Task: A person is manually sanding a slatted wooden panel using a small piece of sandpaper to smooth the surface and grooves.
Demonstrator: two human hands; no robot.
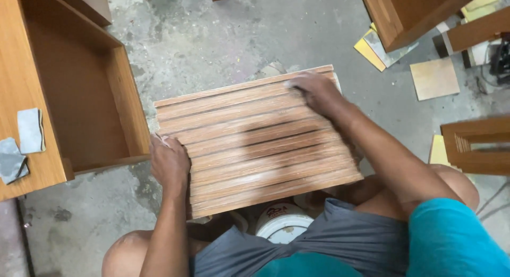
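Between the two hands lies a slatted wooden panel, tilted slightly and resting over the person's knees. The left hand grips the panel's near left edge, fingers curled around it. The right hand presses down on the far right corner, seemingly over a pale sanding scrap. Left of the left hand stands an open wooden cabinet; below the panel sits a white bucket.

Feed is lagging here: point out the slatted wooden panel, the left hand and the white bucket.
slatted wooden panel point(255, 144), head view, middle slat.
left hand point(169, 161), head view, back of hand.
white bucket point(281, 226), head view, lid.
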